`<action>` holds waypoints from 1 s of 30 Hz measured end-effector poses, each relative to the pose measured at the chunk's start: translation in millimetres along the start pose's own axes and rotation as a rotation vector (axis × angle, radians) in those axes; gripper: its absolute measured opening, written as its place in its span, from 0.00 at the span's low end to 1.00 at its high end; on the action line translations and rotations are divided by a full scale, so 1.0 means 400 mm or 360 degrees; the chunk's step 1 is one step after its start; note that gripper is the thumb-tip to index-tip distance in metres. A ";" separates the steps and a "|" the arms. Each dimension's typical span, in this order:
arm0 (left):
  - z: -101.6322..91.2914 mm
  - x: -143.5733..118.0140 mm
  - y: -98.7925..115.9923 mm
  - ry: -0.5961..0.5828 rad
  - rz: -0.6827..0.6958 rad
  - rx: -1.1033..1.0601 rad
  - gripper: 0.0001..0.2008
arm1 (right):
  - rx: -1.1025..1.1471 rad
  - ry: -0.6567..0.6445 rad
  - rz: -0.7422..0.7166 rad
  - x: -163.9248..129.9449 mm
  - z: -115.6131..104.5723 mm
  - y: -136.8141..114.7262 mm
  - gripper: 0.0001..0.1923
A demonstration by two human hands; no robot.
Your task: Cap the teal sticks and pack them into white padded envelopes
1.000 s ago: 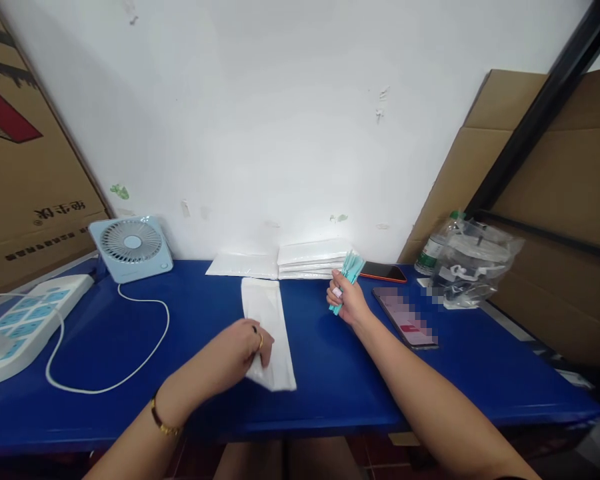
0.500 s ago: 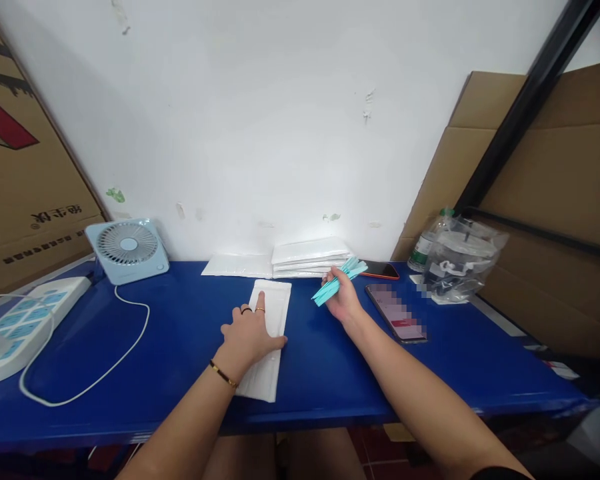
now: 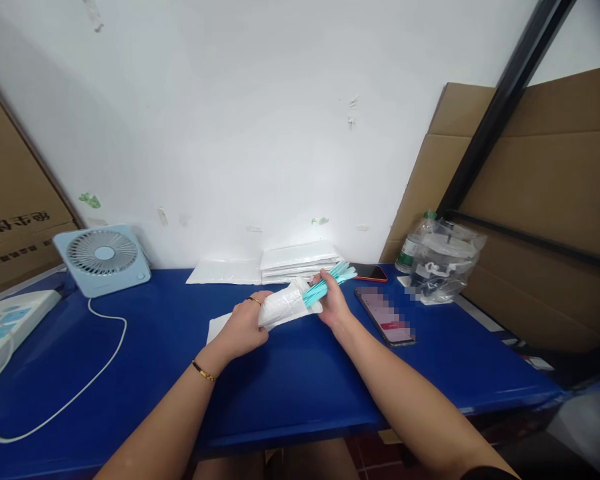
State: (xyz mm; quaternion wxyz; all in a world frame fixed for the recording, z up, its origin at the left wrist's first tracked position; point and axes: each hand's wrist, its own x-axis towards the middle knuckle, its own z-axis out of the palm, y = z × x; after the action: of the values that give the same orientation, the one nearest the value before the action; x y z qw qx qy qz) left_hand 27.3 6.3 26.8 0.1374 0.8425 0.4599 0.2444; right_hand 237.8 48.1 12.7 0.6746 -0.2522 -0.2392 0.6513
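Left hand (image 3: 243,327) has lifted the long white plastic pouch (image 3: 285,307) off the blue tabletop (image 3: 300,393) — half a second ago it lay flat under a spread palm; fingers now curl round it. Right hand (image 3: 334,303) pinches the bundle of teal sticks (image 3: 327,283), tips at the pouch mouth — insertion apparently under way.

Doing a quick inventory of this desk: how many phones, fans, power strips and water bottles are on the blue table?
Phones: 2, one with its screen lit and one dark with an orange edge
Fans: 1
Power strips: 1
Water bottles: 1
Total: 5
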 end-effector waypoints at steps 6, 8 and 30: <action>0.025 0.009 0.028 0.0132 -0.0012 -0.0070 0.30 | 0.0000 -0.0169 0.0145 -0.036 0.041 0.029 0.12; 0.033 0.007 0.050 0.0186 -0.0063 0.0159 0.38 | -0.0096 -0.0153 0.0085 -0.055 0.061 0.041 0.12; 0.031 0.017 0.069 0.0180 -0.0207 0.0849 0.12 | -0.0206 -0.0023 -0.0528 -0.084 0.068 0.005 0.17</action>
State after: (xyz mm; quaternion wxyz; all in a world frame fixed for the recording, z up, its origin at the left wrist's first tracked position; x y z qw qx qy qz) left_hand 56.7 -2.8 30.9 -0.0996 0.8027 0.5680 0.1521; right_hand 217.2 15.3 32.2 0.7535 -0.2475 -0.3236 0.5161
